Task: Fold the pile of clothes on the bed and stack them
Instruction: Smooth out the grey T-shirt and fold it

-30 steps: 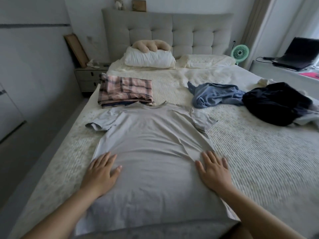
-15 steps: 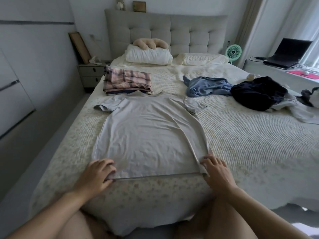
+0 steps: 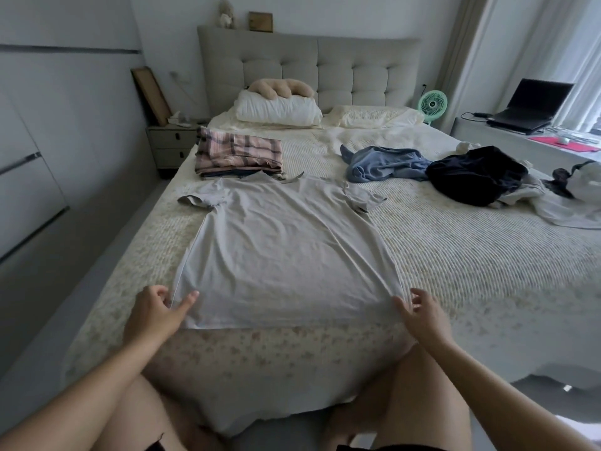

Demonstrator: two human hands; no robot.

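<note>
While spread flat on the bed [image 3: 455, 271], front down or up not clear, the grey T-shirt [image 3: 279, 252] runs from the fingers away toward the headboard, hem nearest, collar farthest. Left hand [image 3: 156, 312] at the near left hem corner, thumb and forefinger pinching the fabric edge, remaining fingers curled behind. Right hand [image 3: 419, 315] at the near right hem corner, fingers loosely spread and touching or just off the cloth; firm grip or not, cannot tell.

Beyond the collar, past the left fingers' reach: a folded plaid stack [image 3: 239, 156]. Off to the far right of the right fingers: a crumpled blue garment [image 3: 383, 166] and a dark heap [image 3: 474, 177], not yet folded.

Likely risks: uneven lift if only the left corner is truly held, dragging the hem askew and creasing the body; sleeves already rumpled, so folding over them would trap wrinkles; collar touching the plaid stack, so a pull could nudge it.

No brand, label or legible writing visible anywhere.
</note>
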